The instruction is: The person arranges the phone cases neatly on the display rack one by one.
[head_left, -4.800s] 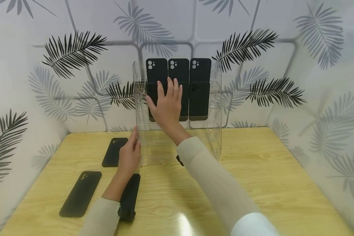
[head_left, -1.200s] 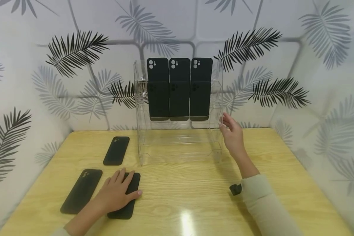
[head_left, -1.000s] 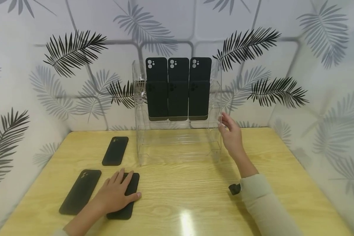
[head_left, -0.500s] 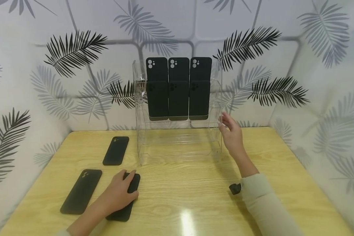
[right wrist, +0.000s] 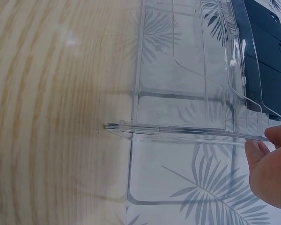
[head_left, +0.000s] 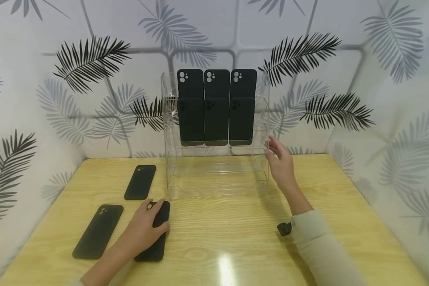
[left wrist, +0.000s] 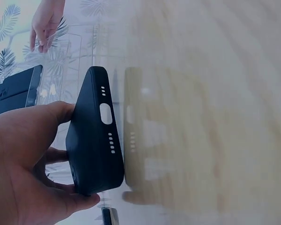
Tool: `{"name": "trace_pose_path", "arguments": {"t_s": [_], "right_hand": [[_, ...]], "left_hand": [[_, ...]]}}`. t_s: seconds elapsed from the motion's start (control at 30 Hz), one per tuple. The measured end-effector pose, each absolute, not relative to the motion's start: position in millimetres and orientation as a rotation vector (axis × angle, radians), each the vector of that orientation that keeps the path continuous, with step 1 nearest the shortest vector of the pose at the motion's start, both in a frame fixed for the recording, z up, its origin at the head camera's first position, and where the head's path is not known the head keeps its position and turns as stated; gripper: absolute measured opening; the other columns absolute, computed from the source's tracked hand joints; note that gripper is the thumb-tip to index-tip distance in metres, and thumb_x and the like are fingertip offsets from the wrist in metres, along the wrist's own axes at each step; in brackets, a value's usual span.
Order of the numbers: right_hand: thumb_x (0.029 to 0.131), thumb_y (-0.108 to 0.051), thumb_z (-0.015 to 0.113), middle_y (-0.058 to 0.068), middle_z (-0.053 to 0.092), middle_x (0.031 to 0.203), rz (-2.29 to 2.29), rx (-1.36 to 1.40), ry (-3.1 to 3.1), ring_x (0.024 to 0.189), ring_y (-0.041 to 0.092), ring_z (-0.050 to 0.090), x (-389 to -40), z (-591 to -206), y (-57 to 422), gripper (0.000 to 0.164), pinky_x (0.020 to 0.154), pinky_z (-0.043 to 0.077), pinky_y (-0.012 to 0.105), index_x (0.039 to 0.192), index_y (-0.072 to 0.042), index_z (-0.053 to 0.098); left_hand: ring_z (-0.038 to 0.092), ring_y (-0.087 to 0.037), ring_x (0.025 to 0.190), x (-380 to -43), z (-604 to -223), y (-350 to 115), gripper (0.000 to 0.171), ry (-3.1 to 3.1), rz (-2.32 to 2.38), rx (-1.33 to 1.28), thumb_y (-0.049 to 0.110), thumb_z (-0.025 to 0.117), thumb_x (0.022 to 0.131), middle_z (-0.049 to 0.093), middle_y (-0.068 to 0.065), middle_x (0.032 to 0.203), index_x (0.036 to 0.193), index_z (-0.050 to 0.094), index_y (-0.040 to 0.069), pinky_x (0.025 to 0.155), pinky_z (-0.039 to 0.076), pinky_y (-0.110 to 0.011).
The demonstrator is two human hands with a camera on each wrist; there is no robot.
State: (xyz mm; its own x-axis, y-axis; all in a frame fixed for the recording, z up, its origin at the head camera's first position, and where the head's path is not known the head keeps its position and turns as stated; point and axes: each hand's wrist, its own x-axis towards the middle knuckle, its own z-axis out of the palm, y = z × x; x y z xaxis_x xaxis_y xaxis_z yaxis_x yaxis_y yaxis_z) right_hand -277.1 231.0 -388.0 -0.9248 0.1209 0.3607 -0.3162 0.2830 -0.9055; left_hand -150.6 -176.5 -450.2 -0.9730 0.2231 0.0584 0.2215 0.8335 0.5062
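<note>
My left hand (head_left: 144,230) grips a black phone case (head_left: 161,218) by its long edges at the table's front left. In the left wrist view, thumb and fingers hold that phone case (left wrist: 96,140) from both sides, its port cutouts facing the camera and its near end tilted off the tabletop. My right hand (head_left: 282,165) holds the right side of a clear acrylic rack (head_left: 218,171). The right wrist view has thumb and fingers pinching the rack's side panel (right wrist: 192,131). Several black phone cases (head_left: 216,119) stand upright in the two upper tiers.
Two more black cases lie flat on the wooden table (head_left: 271,246): a far case (head_left: 140,182) left of the rack and a nearer case (head_left: 98,232) left of my left hand. A leaf-patterned wall (head_left: 307,131) closes the back and sides.
My right hand has gone from a case in the rack to its right side. My left hand left the rack's left side, took hold of the front case and shifted it slightly away from me.
</note>
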Motion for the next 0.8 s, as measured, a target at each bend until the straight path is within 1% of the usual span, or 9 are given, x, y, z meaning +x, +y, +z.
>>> {"name": "trace_pose_path", "arguments": {"t_s": [0.1,0.23,0.4,0.53,0.63,0.8], "right_hand": [[0.104,-0.010,0.055,0.016,0.051,0.147,1.685,0.185,-2.192,0.138,0.026,0.050,-276.5,-387.2,230.8,0.053,0.111,0.044,0.034,0.156,-0.013,0.041],[0.104,-0.011,0.055,0.016,0.051,0.148,1.682,0.180,-2.204,0.138,0.026,0.049,-277.2,-387.8,231.9,0.054,0.112,0.043,0.036,0.156,-0.014,0.040],[0.105,-0.011,0.054,0.016,0.050,0.148,1.668,0.176,-2.203,0.139,0.025,0.049,-277.2,-388.0,233.3,0.053,0.112,0.042,0.041,0.156,-0.014,0.039],[0.105,-0.010,0.054,0.016,0.051,0.147,1.664,0.171,-2.199,0.138,0.026,0.049,-277.5,-387.7,232.9,0.054,0.112,0.042,0.041,0.156,-0.014,0.040],[0.104,-0.009,0.054,0.015,0.051,0.148,1.675,0.146,-2.217,0.138,0.025,0.049,-275.4,-384.9,231.3,0.054,0.112,0.042,0.041,0.156,-0.014,0.040],[0.104,-0.004,0.052,0.020,0.049,0.149,1.691,0.135,-2.230,0.140,0.029,0.048,-261.6,-370.7,223.7,0.053,0.113,0.041,0.044,0.155,-0.006,0.039]], "left_hand": [[0.036,-0.056,0.139,-151.7,-448.1,-174.0,0.071,3.010,0.862,0.341,0.033,0.067,0.096,0.026,-0.036,0.156,0.157,0.037,0.009,0.101,0.044,-0.065],[0.031,-0.056,0.142,-152.0,-444.3,-169.0,0.076,3.022,0.900,0.321,0.034,0.067,0.096,0.025,-0.034,0.158,0.158,0.032,0.008,0.104,0.040,-0.067],[0.032,-0.052,0.142,-152.8,-431.8,-154.9,0.075,3.108,0.960,0.340,0.035,0.067,0.096,0.027,-0.029,0.158,0.157,0.034,0.006,0.107,0.037,-0.066],[0.028,-0.049,0.145,-153.8,-416.9,-141.6,0.074,3.146,1.013,0.353,0.036,0.066,0.096,0.024,-0.024,0.161,0.158,0.034,0.011,0.108,0.035,-0.067],[0.027,-0.046,0.146,-157.1,-405.6,-131.9,0.073,3.150,1.076,0.387,0.035,0.066,0.096,0.023,-0.020,0.162,0.158,0.034,0.015,0.108,0.036,-0.066],[0.028,-0.041,0.148,-165.9,-386.6,-114.6,0.073,3.136,1.182,0.463,0.036,0.066,0.095,0.022,-0.015,0.164,0.158,0.034,0.018,0.110,0.037,-0.063]]}}
